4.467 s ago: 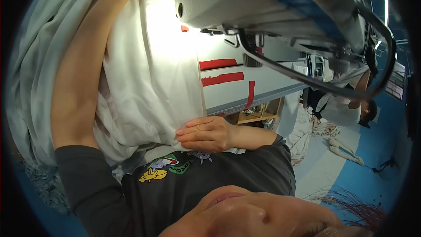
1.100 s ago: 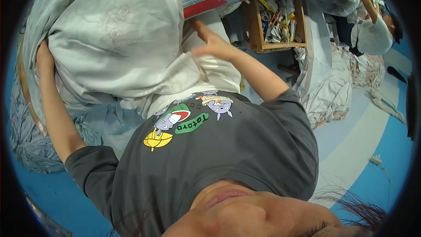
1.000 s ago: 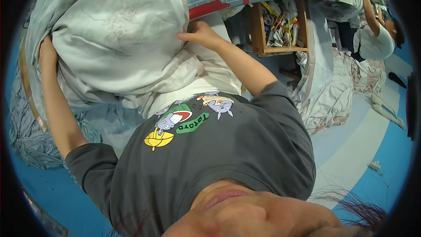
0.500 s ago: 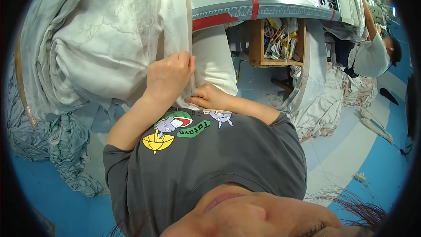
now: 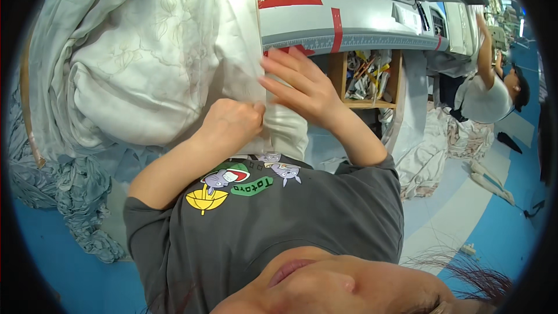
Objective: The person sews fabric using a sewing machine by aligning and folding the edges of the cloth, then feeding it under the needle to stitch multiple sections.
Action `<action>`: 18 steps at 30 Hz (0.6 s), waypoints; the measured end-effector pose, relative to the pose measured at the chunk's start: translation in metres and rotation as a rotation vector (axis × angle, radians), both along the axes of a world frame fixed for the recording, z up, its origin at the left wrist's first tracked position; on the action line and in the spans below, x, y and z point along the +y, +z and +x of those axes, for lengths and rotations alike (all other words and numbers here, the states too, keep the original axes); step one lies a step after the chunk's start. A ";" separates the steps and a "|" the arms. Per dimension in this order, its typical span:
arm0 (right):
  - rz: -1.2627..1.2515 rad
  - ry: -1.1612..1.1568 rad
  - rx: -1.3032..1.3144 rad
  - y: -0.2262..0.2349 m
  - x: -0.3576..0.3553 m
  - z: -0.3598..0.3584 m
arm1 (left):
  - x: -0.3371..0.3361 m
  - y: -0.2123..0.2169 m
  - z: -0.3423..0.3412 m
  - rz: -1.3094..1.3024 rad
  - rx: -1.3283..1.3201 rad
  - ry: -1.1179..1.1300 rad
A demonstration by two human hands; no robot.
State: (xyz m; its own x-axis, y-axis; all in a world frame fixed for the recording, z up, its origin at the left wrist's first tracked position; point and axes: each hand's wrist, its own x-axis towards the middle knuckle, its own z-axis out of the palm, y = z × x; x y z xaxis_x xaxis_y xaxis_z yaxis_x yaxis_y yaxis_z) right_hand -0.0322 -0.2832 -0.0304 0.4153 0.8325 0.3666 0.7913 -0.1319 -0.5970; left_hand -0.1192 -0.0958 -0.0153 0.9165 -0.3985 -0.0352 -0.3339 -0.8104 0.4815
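A large white cloth [image 5: 133, 70] with a faint embroidered leaf pattern lies bunched in front of me, its straight edge running down beside my hands. My left hand [image 5: 232, 121] is closed on that edge, fingers curled over it. Just to the right, my right hand [image 5: 305, 90] is raised with its fingers spread, slightly blurred by motion. Its fingertips reach over the cloth's edge near the ruler strip; I cannot tell whether they touch the cloth. A white fold hangs below both hands, towards my lap.
A pale work table [image 5: 372, 9] with red tape and a ruler strip [image 5: 383, 40] curves across ahead. Beneath it, a wooden drawer [image 5: 369, 104] holds several small tools. Heaps of grey-green cloth [image 5: 87, 197] lie at left; more white cloth [image 5: 424, 157] is at right, near another person [image 5: 488, 96].
My right hand has let go near my lap, opened and moved forward along the cloth's edge. My left hand stays closed at the edge. The view has shifted slightly.
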 end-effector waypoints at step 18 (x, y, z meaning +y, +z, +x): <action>0.133 0.431 -0.007 -0.017 0.048 0.041 | 0.168 -0.011 0.262 -0.218 -0.692 0.630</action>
